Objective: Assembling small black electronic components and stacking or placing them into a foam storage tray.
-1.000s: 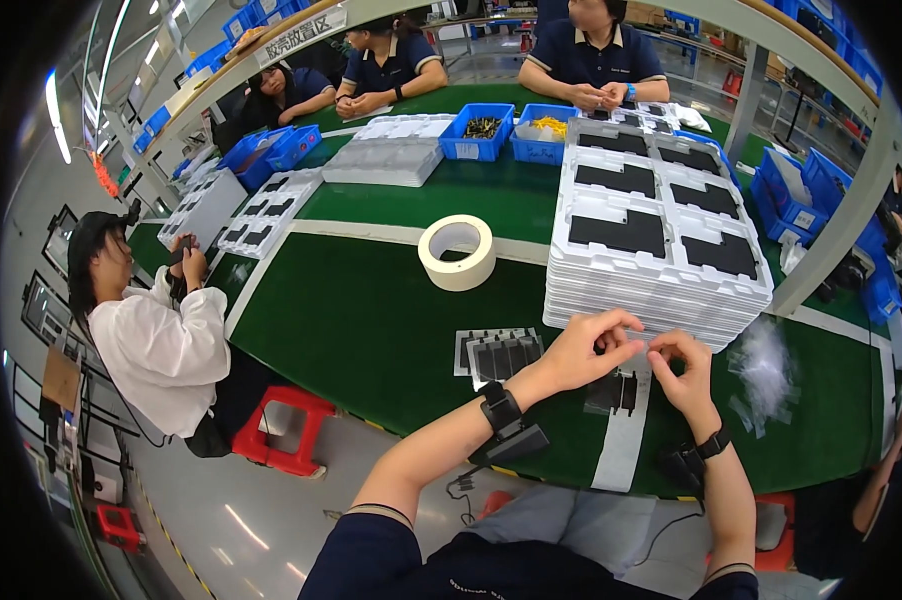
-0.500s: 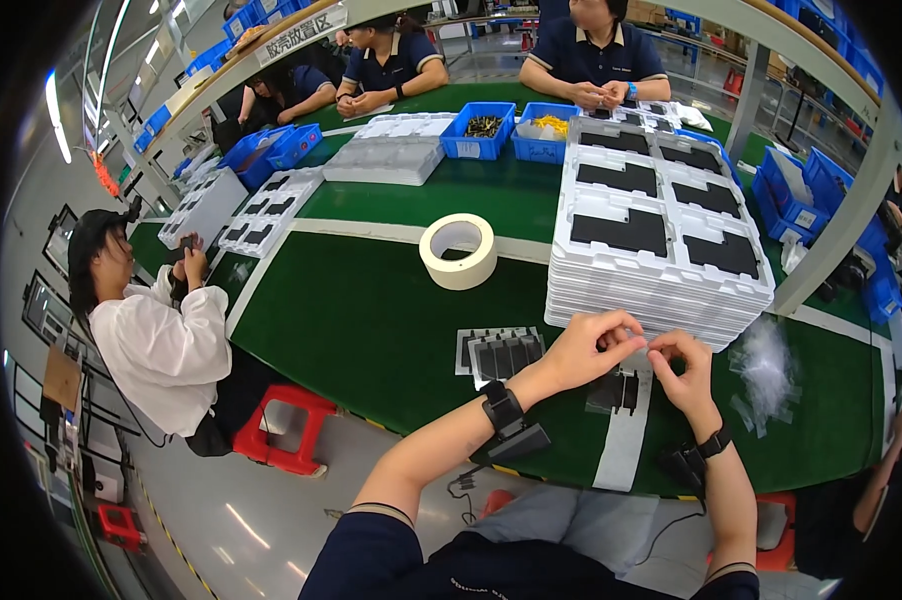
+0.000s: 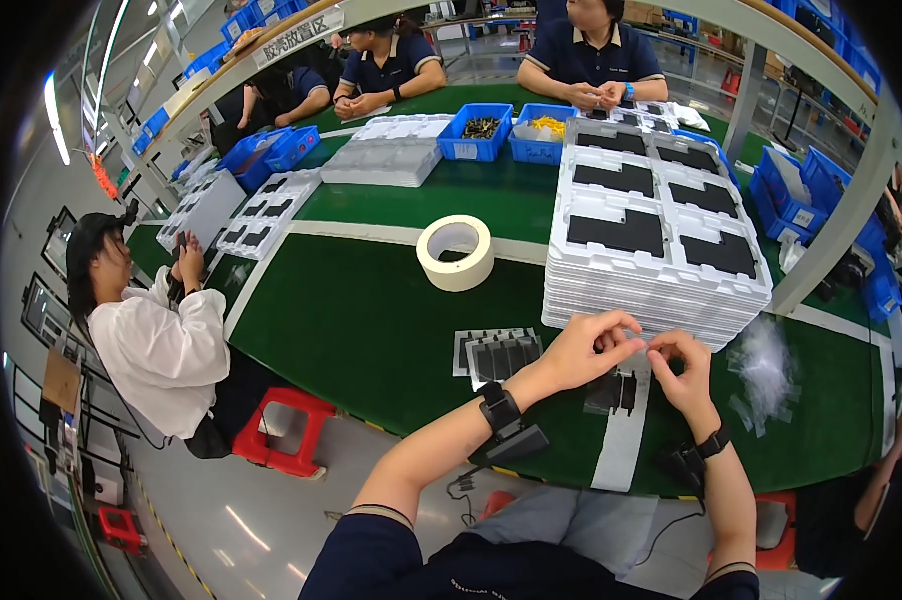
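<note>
My left hand [image 3: 596, 352] and my right hand [image 3: 683, 368] meet fingertip to fingertip just in front of a tall stack of white plastic trays [image 3: 651, 300]. Both hands pinch thumb against forefinger. Whatever sits between the fingertips is too small to make out. Below them a clear sheet with dark pieces [image 3: 611, 392] lies partly on a white strip [image 3: 621, 455] across the green table. Left of my left hand are overlapping sheets bearing black strips [image 3: 506, 358]. Flat black L-shaped parts [image 3: 616, 234] rest in the top tray's pockets.
A roll of cream tape [image 3: 459, 276] lies mid-table. Clear plastic film pieces [image 3: 766, 365] are heaped right of my right hand. Blue bins [image 3: 476, 148] stand farther back, and a metal post [image 3: 841, 200] rises at the right. Co-workers sit across the table and to the left.
My hands hold nearly the same pinch and place. At the left, the co-worker's hands have shifted slightly.
</note>
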Action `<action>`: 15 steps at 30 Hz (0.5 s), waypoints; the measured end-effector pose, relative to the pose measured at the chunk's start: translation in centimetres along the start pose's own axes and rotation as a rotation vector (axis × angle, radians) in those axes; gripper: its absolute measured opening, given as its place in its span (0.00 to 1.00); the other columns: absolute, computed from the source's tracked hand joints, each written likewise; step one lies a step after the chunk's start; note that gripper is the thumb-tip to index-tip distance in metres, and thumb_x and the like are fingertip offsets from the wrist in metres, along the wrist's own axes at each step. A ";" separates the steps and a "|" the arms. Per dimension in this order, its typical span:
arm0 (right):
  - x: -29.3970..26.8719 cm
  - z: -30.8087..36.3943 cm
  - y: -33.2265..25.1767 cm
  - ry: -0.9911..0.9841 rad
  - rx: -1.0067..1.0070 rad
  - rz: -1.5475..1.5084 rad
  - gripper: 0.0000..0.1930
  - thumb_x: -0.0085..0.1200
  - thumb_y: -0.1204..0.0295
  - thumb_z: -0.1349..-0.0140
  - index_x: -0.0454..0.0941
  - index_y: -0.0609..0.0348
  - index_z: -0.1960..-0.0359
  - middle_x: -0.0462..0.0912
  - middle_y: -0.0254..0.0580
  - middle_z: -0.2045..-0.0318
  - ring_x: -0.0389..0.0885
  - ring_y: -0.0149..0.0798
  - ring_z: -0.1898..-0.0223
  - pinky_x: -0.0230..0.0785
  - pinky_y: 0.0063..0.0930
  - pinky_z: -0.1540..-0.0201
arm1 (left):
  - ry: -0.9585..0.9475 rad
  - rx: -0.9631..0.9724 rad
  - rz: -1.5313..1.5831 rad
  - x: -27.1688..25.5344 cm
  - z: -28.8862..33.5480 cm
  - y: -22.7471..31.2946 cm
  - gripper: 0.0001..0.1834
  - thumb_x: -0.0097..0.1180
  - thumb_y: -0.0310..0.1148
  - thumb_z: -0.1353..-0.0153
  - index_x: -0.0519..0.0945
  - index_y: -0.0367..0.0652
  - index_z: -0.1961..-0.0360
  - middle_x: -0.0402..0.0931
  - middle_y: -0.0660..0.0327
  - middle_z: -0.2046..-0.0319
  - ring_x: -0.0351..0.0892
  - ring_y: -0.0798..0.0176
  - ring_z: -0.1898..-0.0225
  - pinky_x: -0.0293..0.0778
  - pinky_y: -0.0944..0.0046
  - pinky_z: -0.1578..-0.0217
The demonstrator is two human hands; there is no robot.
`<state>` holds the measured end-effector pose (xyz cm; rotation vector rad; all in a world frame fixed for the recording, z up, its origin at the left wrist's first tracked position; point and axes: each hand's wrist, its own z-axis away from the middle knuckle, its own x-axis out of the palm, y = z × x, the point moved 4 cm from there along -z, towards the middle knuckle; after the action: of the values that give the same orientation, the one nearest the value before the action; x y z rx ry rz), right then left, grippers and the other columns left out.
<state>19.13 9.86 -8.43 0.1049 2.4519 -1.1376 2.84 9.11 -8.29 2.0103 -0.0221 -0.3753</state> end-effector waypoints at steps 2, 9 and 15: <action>-0.2 0.0 0.0 0.002 0.001 -0.002 0.05 0.55 0.79 0.54 0.75 0.62 0.74 0.76 0.36 0.80 0.70 0.26 0.86 0.60 0.17 0.81 | -0.002 0.009 -0.002 0.2 -0.1 0.0 0.09 0.57 0.29 0.48 0.76 0.36 0.66 0.73 0.66 0.83 0.66 0.78 0.82 0.64 0.77 0.79; 0.0 -0.1 -0.4 0.008 -0.001 -0.005 0.05 0.56 0.79 0.54 0.75 0.62 0.73 0.76 0.36 0.80 0.71 0.26 0.85 0.61 0.16 0.81 | -0.011 0.014 0.004 0.0 0.0 0.1 0.08 0.57 0.28 0.48 0.76 0.36 0.67 0.73 0.66 0.83 0.67 0.78 0.82 0.64 0.76 0.79; -0.1 0.0 0.0 -0.003 -0.013 0.011 0.06 0.56 0.78 0.54 0.75 0.61 0.72 0.76 0.36 0.80 0.71 0.25 0.85 0.60 0.16 0.82 | 0.027 0.048 0.022 0.1 0.0 0.1 0.08 0.57 0.27 0.48 0.77 0.37 0.67 0.75 0.65 0.83 0.69 0.78 0.82 0.65 0.77 0.79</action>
<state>19.19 9.86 -8.40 0.1125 2.4528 -1.1164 2.91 9.09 -8.21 2.0604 -0.0363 -0.3369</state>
